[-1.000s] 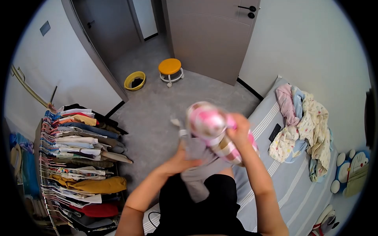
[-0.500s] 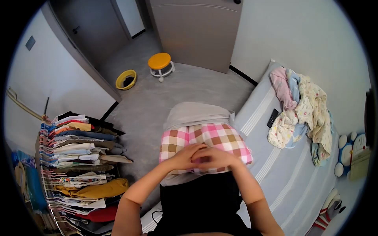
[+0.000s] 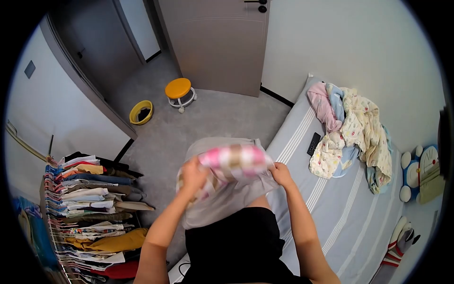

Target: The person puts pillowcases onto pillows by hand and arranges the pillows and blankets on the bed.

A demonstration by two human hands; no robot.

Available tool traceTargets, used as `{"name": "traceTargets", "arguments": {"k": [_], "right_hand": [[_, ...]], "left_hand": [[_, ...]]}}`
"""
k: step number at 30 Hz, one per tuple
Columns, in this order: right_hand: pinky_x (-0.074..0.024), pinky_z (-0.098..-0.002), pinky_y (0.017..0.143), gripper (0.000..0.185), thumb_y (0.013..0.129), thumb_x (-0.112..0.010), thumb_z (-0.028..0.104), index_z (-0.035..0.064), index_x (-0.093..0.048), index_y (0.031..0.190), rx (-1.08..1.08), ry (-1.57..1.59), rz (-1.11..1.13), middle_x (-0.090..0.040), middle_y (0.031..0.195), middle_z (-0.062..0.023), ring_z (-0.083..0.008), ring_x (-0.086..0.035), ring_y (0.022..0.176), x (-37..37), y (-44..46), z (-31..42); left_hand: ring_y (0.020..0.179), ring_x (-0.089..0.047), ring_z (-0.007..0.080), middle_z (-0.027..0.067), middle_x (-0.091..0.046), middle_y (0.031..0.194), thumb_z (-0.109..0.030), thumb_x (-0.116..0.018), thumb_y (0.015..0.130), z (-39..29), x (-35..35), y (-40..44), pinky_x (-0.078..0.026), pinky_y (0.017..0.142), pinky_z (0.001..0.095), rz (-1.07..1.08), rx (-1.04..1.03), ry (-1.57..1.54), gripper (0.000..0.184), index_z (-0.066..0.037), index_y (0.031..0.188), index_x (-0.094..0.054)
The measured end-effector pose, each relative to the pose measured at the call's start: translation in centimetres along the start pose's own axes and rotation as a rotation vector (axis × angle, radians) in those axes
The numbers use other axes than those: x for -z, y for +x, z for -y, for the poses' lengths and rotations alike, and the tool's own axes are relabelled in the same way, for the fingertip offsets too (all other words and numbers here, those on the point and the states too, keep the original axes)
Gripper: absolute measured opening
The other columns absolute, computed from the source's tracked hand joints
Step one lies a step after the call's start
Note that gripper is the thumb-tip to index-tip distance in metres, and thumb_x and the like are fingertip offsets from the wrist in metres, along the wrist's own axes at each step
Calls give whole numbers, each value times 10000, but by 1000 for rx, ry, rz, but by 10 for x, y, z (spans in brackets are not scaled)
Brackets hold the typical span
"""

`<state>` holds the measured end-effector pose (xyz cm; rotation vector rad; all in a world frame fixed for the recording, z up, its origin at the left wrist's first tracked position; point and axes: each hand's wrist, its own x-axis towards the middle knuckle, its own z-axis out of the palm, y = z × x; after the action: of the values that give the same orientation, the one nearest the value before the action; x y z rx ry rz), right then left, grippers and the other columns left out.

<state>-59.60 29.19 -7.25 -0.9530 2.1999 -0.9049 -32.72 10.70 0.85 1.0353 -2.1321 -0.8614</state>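
Observation:
A pink, brown and white checked cloth [image 3: 236, 158], blurred by motion, lies bunched over a grey cloth [image 3: 220, 203] on my lap. At its left side my left hand [image 3: 194, 175] is closed on the checked cloth; the fingers are partly blurred. My right hand [image 3: 281, 174] pinches the right edge of the checked cloth, beside the grey one. Whether the two cloths are joined I cannot tell.
A striped bed [image 3: 326, 208] is on the right, with rumpled clothes [image 3: 362, 123], a black remote [image 3: 313, 144] and plush toys [image 3: 418, 173]. Hanging clothes [image 3: 99, 208] fill the left. Ahead are a yellow basin [image 3: 141, 112], an orange stool [image 3: 178, 88] and a door [image 3: 217, 47].
My hands have moved apart from the middle of the checked cloth to its two sides. The cloth, spread flat before, is now lifted and folded, showing more grey cloth. The view has shifted.

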Motion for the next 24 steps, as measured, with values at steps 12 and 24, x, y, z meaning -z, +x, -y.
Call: {"name": "traceTargets", "arguments": {"k": [12,24], "right_hand": [[-449,-283,435,238,799,-617,237,7,-663,758,-171,583,266,-626,603,-46,-117,-537,447,78,-142,26],[-487,-418,769,447,697,-685,263,2,-549,1033,339,-436,-43,-633,982,-183,-337,-611,901,-8,-15,70]], "left_hand": [[627,-608,314,135,-597,731,-122,-606,664,-12,-68,-53,-479,544,415,423,-462,430,228,-32,869,-564],[723,-606,304,126,-618,809,-365,-612,772,-40,-32,-11,-471,647,401,980,66,88,353,-66,961,-607]]}}
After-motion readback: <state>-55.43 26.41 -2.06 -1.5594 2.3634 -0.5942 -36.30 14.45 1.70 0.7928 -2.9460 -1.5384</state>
